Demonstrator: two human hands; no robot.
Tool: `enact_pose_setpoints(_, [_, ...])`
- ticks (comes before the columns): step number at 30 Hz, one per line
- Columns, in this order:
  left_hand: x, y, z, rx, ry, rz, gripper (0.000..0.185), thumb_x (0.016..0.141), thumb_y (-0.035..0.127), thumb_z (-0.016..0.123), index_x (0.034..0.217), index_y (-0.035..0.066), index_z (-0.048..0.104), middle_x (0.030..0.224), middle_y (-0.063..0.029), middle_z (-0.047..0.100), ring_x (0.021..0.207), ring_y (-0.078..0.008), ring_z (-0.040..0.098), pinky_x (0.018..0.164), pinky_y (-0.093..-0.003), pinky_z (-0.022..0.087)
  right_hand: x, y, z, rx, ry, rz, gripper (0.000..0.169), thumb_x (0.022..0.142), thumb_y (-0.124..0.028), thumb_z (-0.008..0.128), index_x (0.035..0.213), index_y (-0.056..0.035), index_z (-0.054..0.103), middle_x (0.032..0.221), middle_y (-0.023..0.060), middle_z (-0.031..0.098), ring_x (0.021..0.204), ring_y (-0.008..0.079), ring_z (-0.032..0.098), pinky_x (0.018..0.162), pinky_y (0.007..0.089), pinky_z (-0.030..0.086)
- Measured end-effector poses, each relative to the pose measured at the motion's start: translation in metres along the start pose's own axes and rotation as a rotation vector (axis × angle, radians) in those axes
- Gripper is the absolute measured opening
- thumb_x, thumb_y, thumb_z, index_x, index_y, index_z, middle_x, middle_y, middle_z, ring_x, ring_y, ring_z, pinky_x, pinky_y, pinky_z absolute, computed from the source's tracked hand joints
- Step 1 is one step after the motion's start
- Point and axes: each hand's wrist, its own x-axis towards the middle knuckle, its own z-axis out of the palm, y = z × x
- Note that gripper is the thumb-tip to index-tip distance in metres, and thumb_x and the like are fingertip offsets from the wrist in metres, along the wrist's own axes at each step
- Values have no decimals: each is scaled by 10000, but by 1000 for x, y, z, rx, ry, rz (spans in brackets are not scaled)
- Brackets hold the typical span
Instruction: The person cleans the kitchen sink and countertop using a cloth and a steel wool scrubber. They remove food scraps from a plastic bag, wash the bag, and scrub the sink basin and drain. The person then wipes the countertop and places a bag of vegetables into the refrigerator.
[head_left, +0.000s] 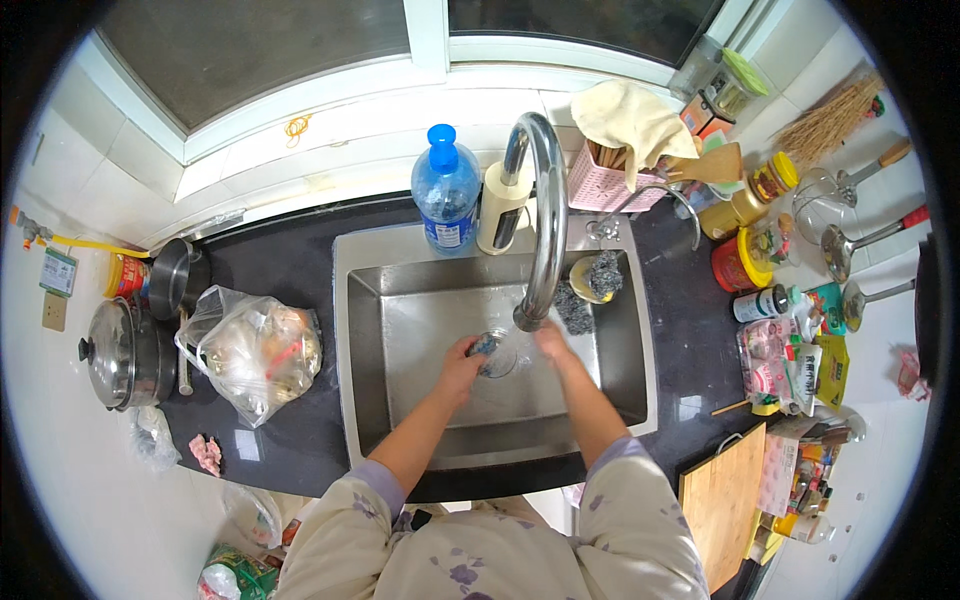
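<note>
Both my hands are inside the stainless steel sink (420, 405). My left hand (459, 369) grips a small bluish object (484, 346), perhaps a cloth or scrubber, above the drain (501, 366). Water streams from the tall chrome faucet (551, 217) between my hands. My right hand (552, 341) is just right of the spout; the spout partly covers it, and its fingers are too hidden to tell whether they hold anything. To its right lie a dark steel-wool scrubber (574, 309) and a pale dish (580, 281) with another scrubber (604, 274) on it.
Behind the sink stand a blue plastic bottle (446, 195) and a pink basket (592, 184) of utensils. A filled plastic bag (259, 352) and a lidded pot (120, 356) occupy the left counter. On the right are jars (739, 262), packets (772, 360) and a wooden cutting board (724, 502).
</note>
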Motion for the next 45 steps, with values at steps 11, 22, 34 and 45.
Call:
enact_pose_setpoints(11, [14,1,20,857,409,241,366,797,210,517,1108,19,492,1165,-211,480,1132,-268,415,917,-417,336,-64,-13,97,1347,-232,155,338,913,-317,353,1102,-63,473,1018,131,563,939,283,544,833,422,436])
enact_pose_setpoints(22, [19,-32,27,252,-26,58,464,913,326,323,1253,13,366,1231,-174,421,1132,-244,392,965,-361,291,-68,-14,66,1245,-222,170,566,848,-513,423,1158,-42,463,1034,95,549,933,228,509,828,371,404])
enact_pose_setpoints(34, [18,-24,22,165,113,165,393,868,250,404,1191,33,462,1139,-205,516,1035,-356,494,854,-399,394,-96,-33,75,1133,-250,43,593,865,-539,352,1231,-75,401,1162,90,490,1050,215,457,916,347,341])
enact_pose_setpoints(45, [-20,28,22,985,67,472,235,844,211,472,964,57,603,919,-177,590,822,-355,554,728,-425,439,-44,-73,-3,746,57,-119,487,849,-341,484,1234,-69,361,1197,95,432,1096,215,400,897,357,323])
